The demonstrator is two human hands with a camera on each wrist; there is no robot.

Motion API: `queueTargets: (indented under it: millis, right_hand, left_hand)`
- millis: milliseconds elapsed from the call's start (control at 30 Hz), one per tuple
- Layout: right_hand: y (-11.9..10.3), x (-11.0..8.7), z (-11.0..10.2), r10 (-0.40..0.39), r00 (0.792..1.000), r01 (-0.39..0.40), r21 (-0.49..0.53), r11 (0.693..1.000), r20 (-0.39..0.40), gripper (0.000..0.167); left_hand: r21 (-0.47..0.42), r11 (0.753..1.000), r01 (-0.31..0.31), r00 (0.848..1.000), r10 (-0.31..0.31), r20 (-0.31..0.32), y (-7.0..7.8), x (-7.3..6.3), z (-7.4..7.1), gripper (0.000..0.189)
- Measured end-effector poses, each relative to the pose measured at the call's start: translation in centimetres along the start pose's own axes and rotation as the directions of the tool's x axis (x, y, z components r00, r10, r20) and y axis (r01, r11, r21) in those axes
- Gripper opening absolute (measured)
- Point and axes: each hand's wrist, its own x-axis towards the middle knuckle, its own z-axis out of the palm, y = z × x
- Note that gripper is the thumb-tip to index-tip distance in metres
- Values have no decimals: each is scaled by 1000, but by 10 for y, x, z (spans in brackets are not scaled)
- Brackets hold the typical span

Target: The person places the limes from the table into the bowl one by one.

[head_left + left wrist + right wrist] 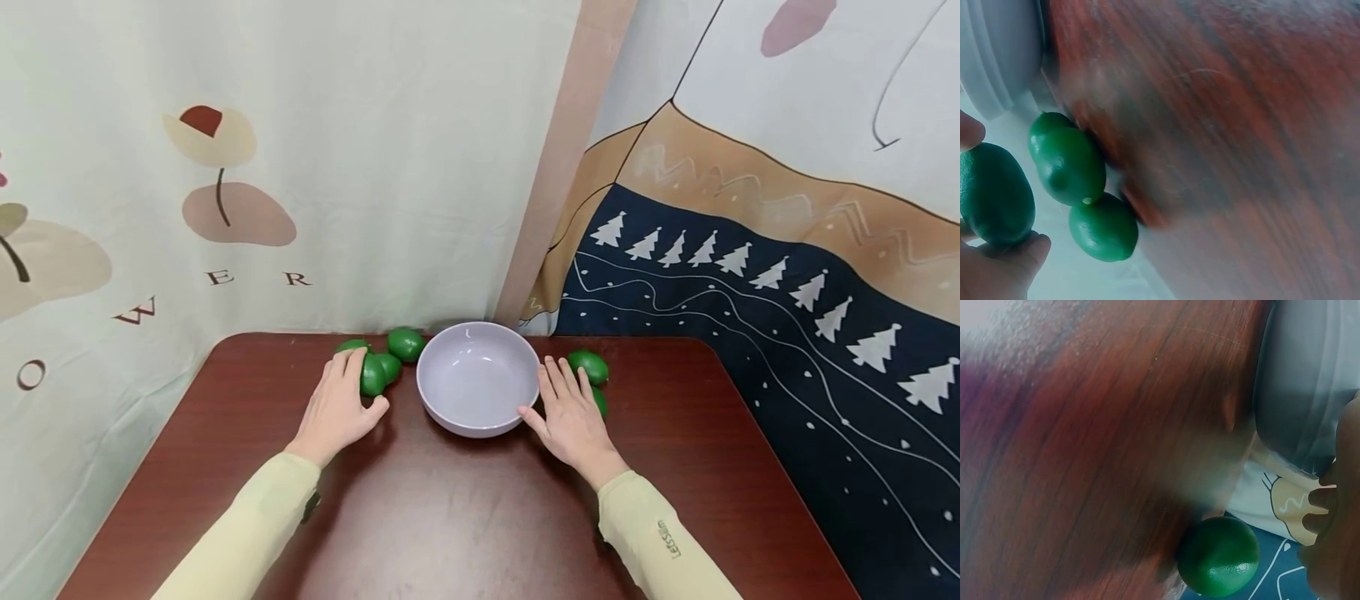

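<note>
A pale lilac bowl (477,379) stands near the back edge of the table. To its left, my left hand (333,417) pinches a green lime (996,195) between thumb and fingers. Several more limes lie around that hand, among them one lime (406,343) close beside the bowl and one lime (1104,227) low in the left wrist view. My right hand (573,422) is at the bowl's right side, fingers extended, thumb by the rim. Just beyond it lie two limes, the farther lime (588,367) plain to see, the nearer lime (600,402) partly covered by the hand.
The dark red-brown wooden table (457,517) carries everything. Behind it hangs a pale curtain (390,167) with printed flowers and letters. At the right is a dark blue cloth (750,350) with white trees.
</note>
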Motion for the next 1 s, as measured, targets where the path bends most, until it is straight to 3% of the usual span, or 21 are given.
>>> queueTargets:
  millis: [633,1000]
  right_hand:
    - [3,-1,4,-22,998,21,-15,1000,-55,78]
    - [2,1,2,-15,999,15,-18,1000,-29,78]
  left_hand:
    - [-4,994,-111,994,111,16,26,25,-1,76]
    - [-45,995,-94,994,96,46,37,17,7,76]
